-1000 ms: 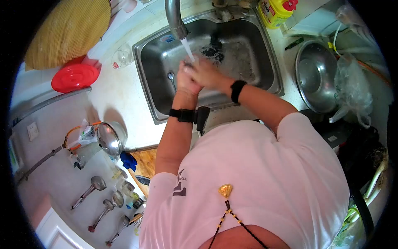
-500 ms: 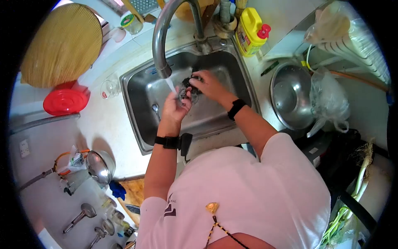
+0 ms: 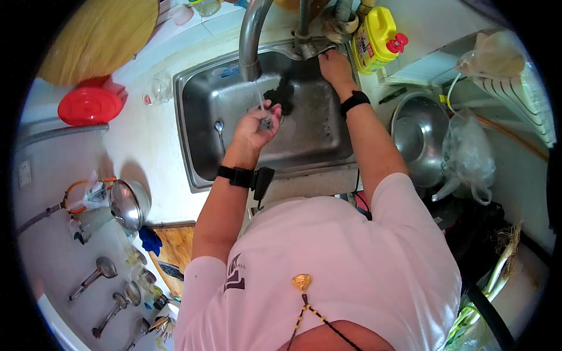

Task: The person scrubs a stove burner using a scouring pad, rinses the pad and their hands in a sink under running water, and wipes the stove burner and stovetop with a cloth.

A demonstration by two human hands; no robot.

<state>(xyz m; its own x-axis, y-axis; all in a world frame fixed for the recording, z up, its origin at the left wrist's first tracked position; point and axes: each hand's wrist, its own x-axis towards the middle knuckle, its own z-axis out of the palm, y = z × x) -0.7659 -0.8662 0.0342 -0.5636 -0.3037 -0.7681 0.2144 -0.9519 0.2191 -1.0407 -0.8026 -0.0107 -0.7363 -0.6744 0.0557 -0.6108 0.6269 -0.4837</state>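
Note:
My left hand [image 3: 257,130] is cupped palm up over the sink, fingers curled around a small grey wiry-looking lump [image 3: 267,122]. Whether it is a scourer I cannot tell. A thin stream of water from the curved tap [image 3: 250,67] runs down onto that hand. At the sink's back right corner, my right hand [image 3: 338,69] is closed on the tap lever [image 3: 323,50], its fingertips partly hidden. Between the hands, a dark wet clump [image 3: 280,97] lies on the bottom of the steel sink [image 3: 319,126].
A spoon [image 3: 220,131] rests at the sink's left side. Behind the right corner stands a yellow detergent bottle [image 3: 374,44]. Right of the sink are a steel bowl [image 3: 417,131] and a plastic bag [image 3: 470,152]. Glasses [image 3: 157,90] and a red lid [image 3: 91,104] are left.
My right hand has left the dark clump and moved back and right to the tap lever. The clump now lies in the sink; my left hand keeps the grey lump. The view has shifted slightly.

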